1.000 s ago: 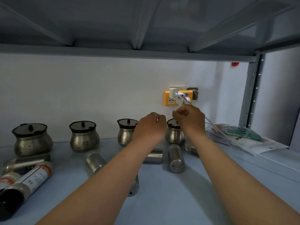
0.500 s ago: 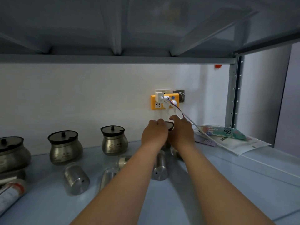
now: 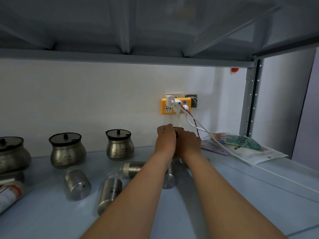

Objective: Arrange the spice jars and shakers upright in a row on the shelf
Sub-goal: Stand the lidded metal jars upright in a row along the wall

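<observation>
Three pot-shaped steel spice jars with black lids stand upright along the back wall: one (image 3: 9, 152) at the far left, one (image 3: 67, 150) beside it and one (image 3: 120, 145) nearer the middle. A fourth jar, only its dark lid (image 3: 179, 129) showing, is gripped between my left hand (image 3: 165, 139) and my right hand (image 3: 189, 144). In front, steel shakers lie on their sides: a wide one (image 3: 76, 184), a slim one (image 3: 110, 190), one (image 3: 133, 168) behind my left forearm and one (image 3: 169, 177) between my forearms. A labelled bottle (image 3: 8, 195) lies at the left edge.
A yellow power strip (image 3: 176, 106) hangs on the wall above my hands, and its cables (image 3: 198, 128) run down to the right. Flat packets (image 3: 241, 145) lie at the shelf's right end by the metal upright (image 3: 250, 100). The upper shelf (image 3: 120, 56) sits low overhead.
Both hands dropped from just above the fourth jar and closed around it. The view swung right, so the jars and shakers slid left in frame.
</observation>
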